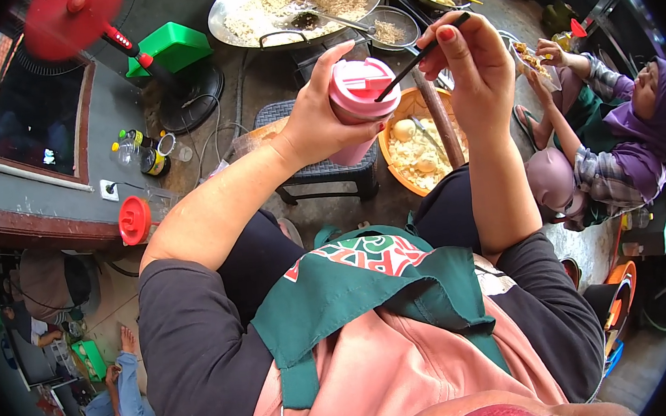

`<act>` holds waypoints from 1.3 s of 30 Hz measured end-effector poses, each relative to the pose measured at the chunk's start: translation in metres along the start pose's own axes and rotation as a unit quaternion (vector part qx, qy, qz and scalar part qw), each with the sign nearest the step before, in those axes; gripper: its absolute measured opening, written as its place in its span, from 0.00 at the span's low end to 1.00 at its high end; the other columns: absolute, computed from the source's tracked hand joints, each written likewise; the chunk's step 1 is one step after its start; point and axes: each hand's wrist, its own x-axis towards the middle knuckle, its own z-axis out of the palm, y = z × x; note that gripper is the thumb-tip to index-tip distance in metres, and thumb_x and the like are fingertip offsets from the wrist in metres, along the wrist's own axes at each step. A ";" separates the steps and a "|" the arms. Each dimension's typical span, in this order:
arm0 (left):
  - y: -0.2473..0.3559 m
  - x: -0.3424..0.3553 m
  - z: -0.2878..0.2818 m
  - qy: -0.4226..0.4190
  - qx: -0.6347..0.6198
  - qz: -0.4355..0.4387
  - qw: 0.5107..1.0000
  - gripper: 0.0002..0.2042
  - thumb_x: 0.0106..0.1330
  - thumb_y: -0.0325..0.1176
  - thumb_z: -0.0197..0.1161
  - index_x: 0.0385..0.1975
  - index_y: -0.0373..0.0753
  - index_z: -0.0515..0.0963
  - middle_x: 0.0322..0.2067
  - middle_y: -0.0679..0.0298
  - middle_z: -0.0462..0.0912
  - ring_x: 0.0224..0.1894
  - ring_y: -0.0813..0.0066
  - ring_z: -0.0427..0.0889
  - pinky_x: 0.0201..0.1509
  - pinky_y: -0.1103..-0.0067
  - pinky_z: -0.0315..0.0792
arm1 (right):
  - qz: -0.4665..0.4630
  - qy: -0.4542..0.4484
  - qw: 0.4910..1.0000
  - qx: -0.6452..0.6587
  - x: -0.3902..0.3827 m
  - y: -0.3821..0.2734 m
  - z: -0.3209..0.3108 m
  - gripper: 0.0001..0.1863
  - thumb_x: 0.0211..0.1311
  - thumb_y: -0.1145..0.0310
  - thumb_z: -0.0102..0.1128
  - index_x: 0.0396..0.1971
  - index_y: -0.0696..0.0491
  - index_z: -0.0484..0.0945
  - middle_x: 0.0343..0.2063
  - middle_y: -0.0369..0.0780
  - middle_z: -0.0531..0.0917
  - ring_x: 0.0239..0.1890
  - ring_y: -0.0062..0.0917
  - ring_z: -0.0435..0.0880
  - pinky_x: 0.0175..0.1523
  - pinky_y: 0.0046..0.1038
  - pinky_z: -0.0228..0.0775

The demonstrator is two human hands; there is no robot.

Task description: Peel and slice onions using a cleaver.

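Note:
A pink tumbler [359, 138] with a pink lid is gripped in my left hand [323, 110], its fingers wrapped round it in the middle of the view. My right hand [471, 65] pinches a long black straw [412, 66] up at the right; the straw's lower end meets the tumbler's lid. Below and behind my hands, an orange tub [395, 174] holds pale food with egg-like pieces, a spoon and a wooden rod. Left of it stands a grey woven plastic stool [327, 189].
A large pan [225, 19] of grainy food, smaller pans, a red fan [67, 17], a green bin [168, 44], bottles [130, 153] and a red-lidded jug [134, 221] surround me. A co-worker [624, 143] sits at the right holding food; other people [119, 393] are at lower left.

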 end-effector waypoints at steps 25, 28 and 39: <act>0.065 -0.005 -0.012 0.040 0.061 0.250 0.966 0.48 0.36 0.36 0.81 0.60 0.35 0.59 0.47 0.51 0.78 0.47 0.62 0.81 0.51 0.70 0.75 | -0.245 -0.171 0.924 -0.238 -0.021 -0.056 0.018 0.11 0.45 0.70 0.70 0.32 0.47 0.85 0.34 0.38 0.74 0.36 0.28 0.74 0.42 0.34 0.70; 0.067 0.002 0.000 0.055 -0.119 0.355 0.926 0.44 0.36 0.40 0.83 0.54 0.33 0.63 0.43 0.49 0.78 0.42 0.56 0.82 0.45 0.68 0.77 | -0.335 -0.140 0.917 -0.167 -0.029 -0.065 0.035 0.11 0.44 0.66 0.69 0.29 0.33 0.83 0.32 0.32 0.72 0.36 0.25 0.71 0.51 0.37 0.66; 0.067 -0.001 -0.017 0.078 -0.124 0.333 0.932 0.41 0.37 0.39 0.82 0.51 0.34 0.64 0.42 0.49 0.78 0.41 0.56 0.82 0.44 0.69 0.78 | -0.451 0.063 0.889 0.043 -0.044 -0.049 0.089 0.06 0.53 0.58 0.65 0.29 0.25 0.84 0.29 0.21 0.67 0.38 0.18 0.66 0.62 0.43 0.52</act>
